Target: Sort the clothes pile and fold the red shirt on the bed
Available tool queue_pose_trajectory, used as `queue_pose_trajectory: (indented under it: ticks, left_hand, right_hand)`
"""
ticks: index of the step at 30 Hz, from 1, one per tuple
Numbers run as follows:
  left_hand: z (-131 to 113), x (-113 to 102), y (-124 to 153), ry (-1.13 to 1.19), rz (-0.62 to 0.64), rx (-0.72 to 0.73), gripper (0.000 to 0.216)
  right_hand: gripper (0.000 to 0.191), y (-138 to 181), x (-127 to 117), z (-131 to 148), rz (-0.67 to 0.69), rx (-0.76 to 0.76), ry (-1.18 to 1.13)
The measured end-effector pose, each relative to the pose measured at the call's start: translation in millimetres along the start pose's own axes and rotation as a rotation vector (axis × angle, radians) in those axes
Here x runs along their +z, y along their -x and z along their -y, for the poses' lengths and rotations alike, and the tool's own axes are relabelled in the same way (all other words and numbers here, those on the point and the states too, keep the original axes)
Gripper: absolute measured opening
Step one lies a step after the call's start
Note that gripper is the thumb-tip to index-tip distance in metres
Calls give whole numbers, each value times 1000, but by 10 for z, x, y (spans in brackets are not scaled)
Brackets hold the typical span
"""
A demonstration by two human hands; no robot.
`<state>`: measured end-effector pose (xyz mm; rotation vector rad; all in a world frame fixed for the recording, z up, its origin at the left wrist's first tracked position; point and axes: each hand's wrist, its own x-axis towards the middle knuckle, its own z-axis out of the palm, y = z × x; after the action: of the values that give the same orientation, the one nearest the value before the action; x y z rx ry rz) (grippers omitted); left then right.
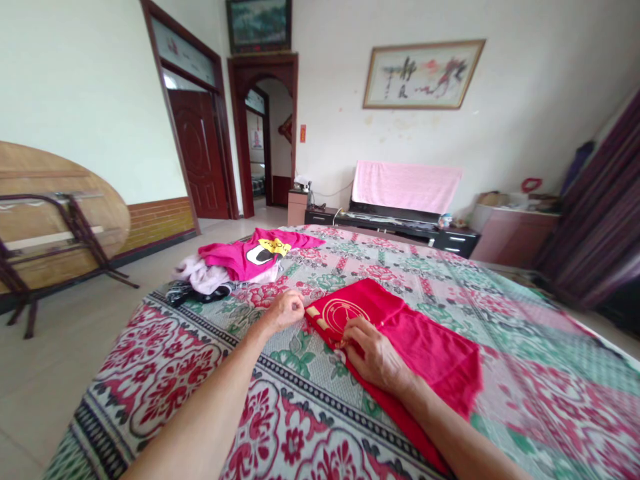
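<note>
A folded red garment [415,340] with a gold round emblem lies on the flowered bedspread [165,373] in front of me. My left hand [285,310] is closed in a pinch at the garment's left corner. My right hand [373,353] rests on the garment's near edge, fingers curled and pressing the cloth just below the emblem. Both forearms reach in from the bottom of the view.
A pile of clothes [240,263] topped by a pink shirt lies at the bed's far left. A folded round table [55,213] leans on the left wall. A low TV stand [400,223] under a pink cloth stands by the far wall. Dark curtains [600,220] hang right.
</note>
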<state>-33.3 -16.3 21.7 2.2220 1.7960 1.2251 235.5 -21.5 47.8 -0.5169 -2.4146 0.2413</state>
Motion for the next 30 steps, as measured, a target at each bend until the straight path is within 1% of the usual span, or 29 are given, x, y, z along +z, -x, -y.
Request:
queue_pose_trajectory:
  ticks: [4,7,11,15,18,23,30]
  left_hand:
    - [1,33,-7,-43,-53,10,15]
    - [-27,38,-16,-71,-70,10,16]
    - [-73,-18,-13,-51,-3,-26,12]
    - [-85,-74,-6,-3,52,-83,22]
    - [-73,-71,-10,25,78,-61,17]
    - [-67,-45,-16,40,45,-27,12]
    - [-92,-36,-12,-8,1,0,13]
  right_hand:
    - [14,6,7,-3,16,-19,18]
    - [14,12,7,-4,51,-24,46]
    - [16,7,-48,37,107,-16,23]
    - [19,-8,-125,94,97,-23,-46]
    - [16,-12,-138,98,89,-25,-51]
    - [18,6,-79,27,104,-49,-7]
    - [17,12,-64,8,93,-60,28]
